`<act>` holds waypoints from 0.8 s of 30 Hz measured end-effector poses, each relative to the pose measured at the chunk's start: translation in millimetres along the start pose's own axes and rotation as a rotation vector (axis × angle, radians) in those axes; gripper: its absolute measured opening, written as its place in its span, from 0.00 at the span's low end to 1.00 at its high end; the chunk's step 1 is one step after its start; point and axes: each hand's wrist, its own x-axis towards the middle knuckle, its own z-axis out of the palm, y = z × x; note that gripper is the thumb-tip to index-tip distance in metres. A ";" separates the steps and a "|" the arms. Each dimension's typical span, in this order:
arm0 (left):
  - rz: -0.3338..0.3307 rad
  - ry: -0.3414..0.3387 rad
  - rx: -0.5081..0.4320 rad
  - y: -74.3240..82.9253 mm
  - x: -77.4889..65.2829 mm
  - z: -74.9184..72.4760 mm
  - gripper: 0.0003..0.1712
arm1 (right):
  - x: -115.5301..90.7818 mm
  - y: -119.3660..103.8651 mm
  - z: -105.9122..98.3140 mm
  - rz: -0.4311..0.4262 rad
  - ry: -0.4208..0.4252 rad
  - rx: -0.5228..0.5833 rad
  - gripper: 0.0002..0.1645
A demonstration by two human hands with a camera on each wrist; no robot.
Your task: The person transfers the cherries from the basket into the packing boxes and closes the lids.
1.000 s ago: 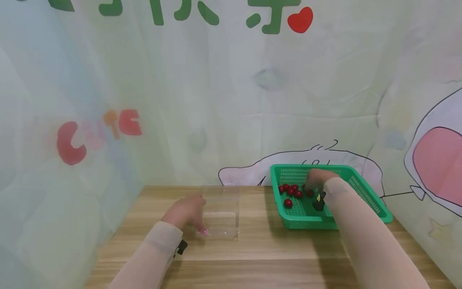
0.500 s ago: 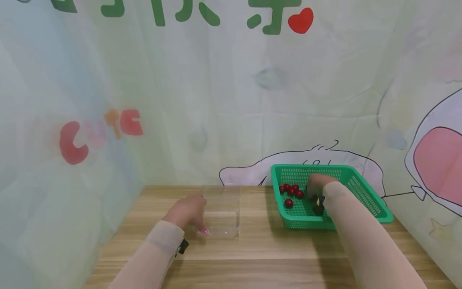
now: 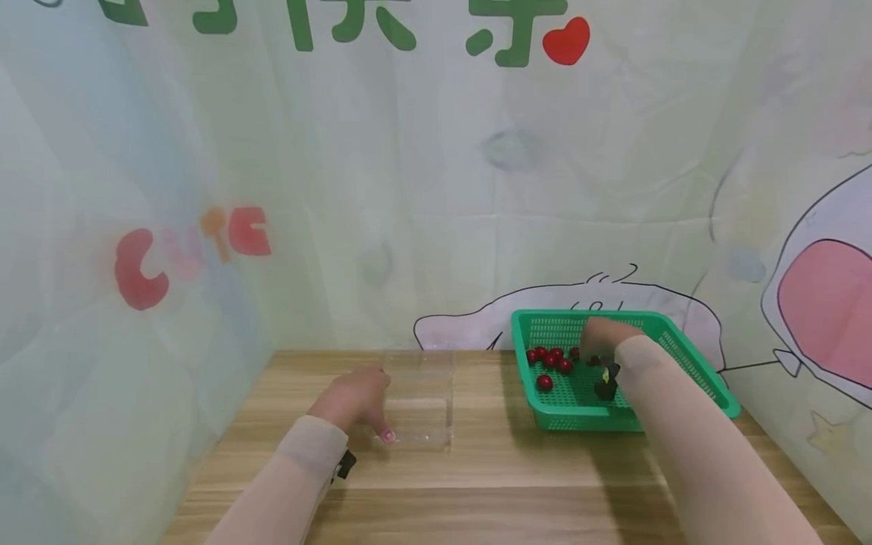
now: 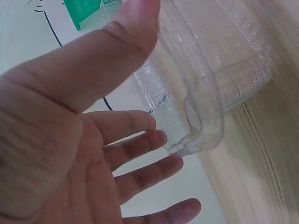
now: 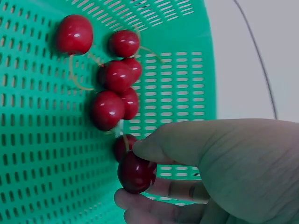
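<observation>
My right hand [image 3: 606,338] is down inside the green basket [image 3: 575,422]. In the right wrist view, its thumb and fingers pinch a dark red cherry [image 5: 137,173], with another cherry [image 5: 123,147] close behind it. Several more cherries [image 5: 107,110], some with stems, lie on the basket floor. My left hand [image 3: 354,399] grips the left side of a clear plastic box [image 3: 417,416] standing on the table. Seen from the left wrist, the thumb lies over the box's rim [image 4: 212,109], while the fingertips touch near its corner and the little finger sticks out free.
The wooden table [image 3: 470,499] has the box left of centre and the basket at the right. A printed cloth [image 3: 354,189] hangs right behind the table's back edge and along both sides.
My right hand dips a little deeper into the basket, then comes slightly up and right with a cherry pinched. The left hand and the box stay in place.
</observation>
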 end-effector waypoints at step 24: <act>-0.002 0.004 -0.025 -1.1 2.5 0.4 0.63 | -29.6 -101.1 -14.4 -0.297 0.259 -0.033 0.14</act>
